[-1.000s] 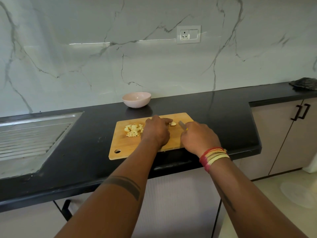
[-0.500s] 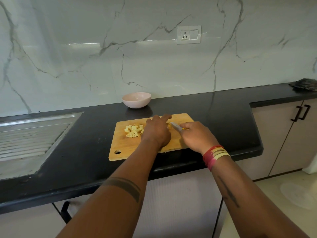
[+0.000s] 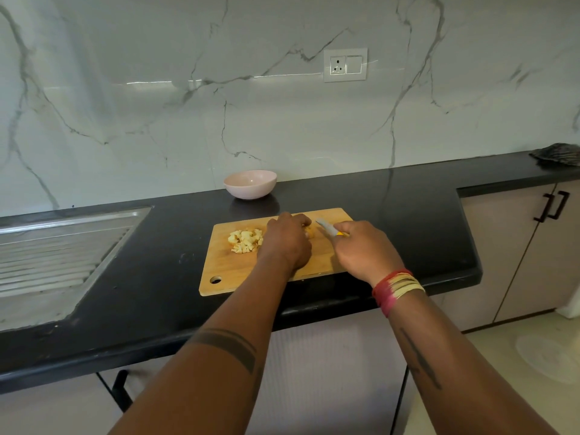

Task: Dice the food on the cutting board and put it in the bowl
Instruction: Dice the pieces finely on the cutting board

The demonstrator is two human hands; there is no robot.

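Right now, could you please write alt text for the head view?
A person's left hand steadies food on a wooden cutting board while the right hand holds a knife. Diced pieces lie piled on the board; a pink bowl stands behind on the black counter.

I count one board (image 3: 251,271) on the surface (image 3: 392,215), one bowl (image 3: 250,184) behind it, and one knife (image 3: 328,228). One pile of dice (image 3: 245,241) lies on the board, too many and too small for me to number, plus one uncut piece (image 3: 310,233). Two hands: left (image 3: 287,243), right (image 3: 365,251). One socket plate (image 3: 345,65), one sink drainer (image 3: 59,246), two cabinet handles (image 3: 552,206).
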